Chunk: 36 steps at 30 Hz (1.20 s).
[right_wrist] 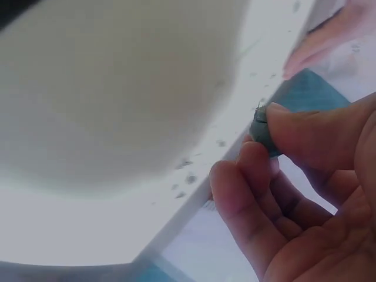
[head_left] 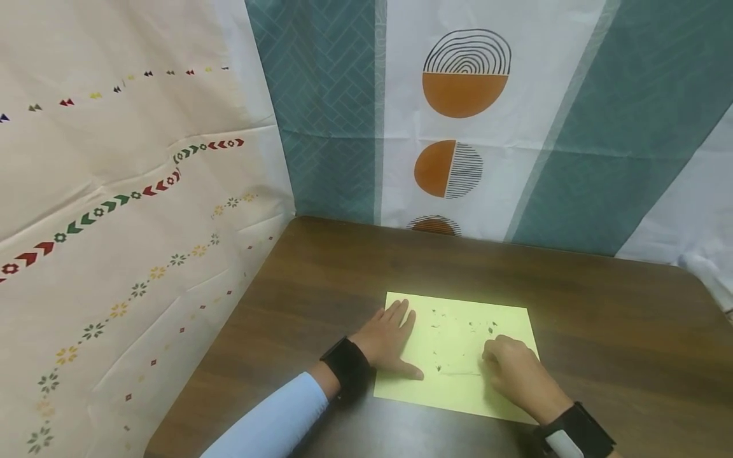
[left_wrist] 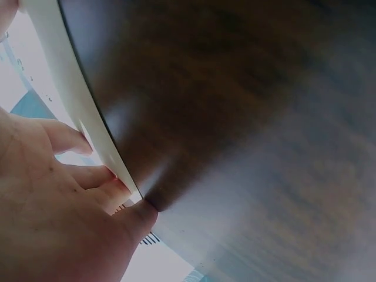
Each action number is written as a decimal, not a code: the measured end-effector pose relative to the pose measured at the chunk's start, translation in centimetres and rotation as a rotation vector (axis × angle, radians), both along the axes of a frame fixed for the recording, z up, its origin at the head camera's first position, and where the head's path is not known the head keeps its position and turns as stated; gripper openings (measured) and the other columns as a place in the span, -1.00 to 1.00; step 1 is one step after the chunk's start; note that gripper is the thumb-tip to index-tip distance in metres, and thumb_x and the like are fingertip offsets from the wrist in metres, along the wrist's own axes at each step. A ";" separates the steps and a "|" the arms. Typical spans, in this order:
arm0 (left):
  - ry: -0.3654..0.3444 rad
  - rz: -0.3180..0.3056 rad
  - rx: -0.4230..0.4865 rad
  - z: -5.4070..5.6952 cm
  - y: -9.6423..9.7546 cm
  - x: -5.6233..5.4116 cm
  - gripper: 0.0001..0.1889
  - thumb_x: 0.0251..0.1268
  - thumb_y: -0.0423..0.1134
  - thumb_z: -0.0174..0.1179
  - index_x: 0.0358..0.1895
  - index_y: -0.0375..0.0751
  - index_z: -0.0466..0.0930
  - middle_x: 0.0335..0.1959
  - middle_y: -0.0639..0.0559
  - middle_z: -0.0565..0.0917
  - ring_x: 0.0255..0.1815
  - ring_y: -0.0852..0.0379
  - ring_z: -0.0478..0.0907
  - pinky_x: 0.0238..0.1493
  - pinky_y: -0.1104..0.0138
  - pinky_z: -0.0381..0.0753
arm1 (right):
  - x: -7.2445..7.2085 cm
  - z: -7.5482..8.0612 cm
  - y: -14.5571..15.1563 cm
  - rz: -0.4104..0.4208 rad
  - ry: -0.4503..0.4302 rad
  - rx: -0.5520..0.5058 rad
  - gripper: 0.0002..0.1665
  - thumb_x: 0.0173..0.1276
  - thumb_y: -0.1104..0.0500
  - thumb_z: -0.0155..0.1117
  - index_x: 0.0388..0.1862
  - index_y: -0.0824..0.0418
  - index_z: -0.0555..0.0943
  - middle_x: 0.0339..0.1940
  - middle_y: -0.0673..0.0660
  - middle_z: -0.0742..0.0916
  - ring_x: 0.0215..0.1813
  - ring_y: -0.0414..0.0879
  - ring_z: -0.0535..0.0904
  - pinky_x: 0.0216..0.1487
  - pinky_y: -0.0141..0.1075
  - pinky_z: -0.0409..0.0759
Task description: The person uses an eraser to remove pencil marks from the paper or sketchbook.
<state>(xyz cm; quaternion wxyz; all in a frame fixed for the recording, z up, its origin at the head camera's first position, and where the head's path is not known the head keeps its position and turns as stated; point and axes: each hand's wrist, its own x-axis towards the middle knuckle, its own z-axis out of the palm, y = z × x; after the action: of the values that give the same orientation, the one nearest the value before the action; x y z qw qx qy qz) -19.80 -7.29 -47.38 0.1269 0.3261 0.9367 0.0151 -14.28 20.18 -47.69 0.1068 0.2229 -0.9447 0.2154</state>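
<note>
A yellow sheet of paper (head_left: 458, 392) lies on the brown table (head_left: 321, 280). My left hand (head_left: 389, 340) rests on its left edge with fingers spread and thumb extended. Over the right part of the sheet, my right hand (head_left: 518, 375) pinches a small dark green lump (right_wrist: 262, 132) between thumb and fingertips; its top end looks frayed in the right wrist view, and its exact kind I cannot tell. Several small dark green specks (head_left: 492, 329) are scattered over the paper. A thin faint line (head_left: 460, 373) runs across its lower part toward the right hand.
Behind the table hangs a teal and white curtain (head_left: 329, 127) with orange half-circle prints. A cream cloth (head_left: 143, 216) with small coloured motifs hangs along the left side. Black bands (head_left: 346, 364) sit on both wrists.
</note>
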 end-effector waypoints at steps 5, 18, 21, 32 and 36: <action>0.011 0.000 -0.006 0.0 -0.1 0.1 0.23 0.04 0.59 0.14 0.60 -0.26 0.07 0.62 -0.24 0.03 0.62 -0.13 -0.04 0.50 0.00 0.15 | 0.1 1.4 -1.6 0.045 -0.020 -0.048 -0.42 -0.08 0.63 0.27 -0.70 0.00 0.27 -0.61 -0.15 0.25 -0.49 -0.26 0.14 -0.52 -0.40 0.20; 0.003 0.008 -0.017 0.0 -0.1 0.0 0.24 0.03 0.59 0.15 0.61 -0.25 0.06 0.62 -0.23 0.02 0.62 -0.12 -0.06 0.51 0.02 0.14 | 0.1 1.6 -5.7 0.176 -0.079 -0.040 -0.69 0.00 0.53 0.43 -0.56 0.13 0.63 -0.53 -0.09 0.56 -0.43 -0.17 0.56 -0.38 -0.32 0.60; 0.011 0.005 -0.020 0.0 -0.1 0.0 0.24 0.02 0.59 0.16 0.60 -0.26 0.08 0.62 -0.24 0.04 0.62 -0.12 -0.05 0.50 0.03 0.15 | 0.2 1.2 -6.4 0.206 -0.059 -0.040 -0.72 0.02 0.54 0.40 -0.53 0.16 0.66 -0.52 -0.08 0.57 -0.41 -0.12 0.61 -0.37 -0.32 0.62; 0.027 -0.005 -0.036 -0.2 -0.2 0.0 0.24 0.04 0.60 0.13 0.60 -0.26 0.08 0.61 -0.25 0.03 0.62 -0.12 -0.04 0.50 0.02 0.15 | 0.1 0.2 -8.0 0.208 -0.092 -0.006 -0.70 -0.04 0.56 0.33 -0.57 0.16 0.63 -0.58 -0.10 0.49 -0.51 -0.26 0.41 -0.47 -0.37 0.50; 0.027 -0.012 -0.034 -0.2 -0.3 0.0 0.24 0.05 0.60 0.13 0.60 -0.27 0.06 0.62 -0.26 0.01 0.62 -0.14 -0.06 0.50 0.01 0.14 | -0.1 -0.3 -8.2 0.207 -0.082 0.023 -0.65 -0.07 0.54 0.32 -0.64 0.11 0.52 -0.62 -0.12 0.39 -0.56 -0.27 0.25 -0.55 -0.39 0.34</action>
<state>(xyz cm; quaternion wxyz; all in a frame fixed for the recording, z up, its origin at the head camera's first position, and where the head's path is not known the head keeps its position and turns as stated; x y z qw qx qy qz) -19.80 -7.57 -47.58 0.1197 0.3299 0.9364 -0.0063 -14.41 11.95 -48.02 0.0424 0.3116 -0.9227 0.2232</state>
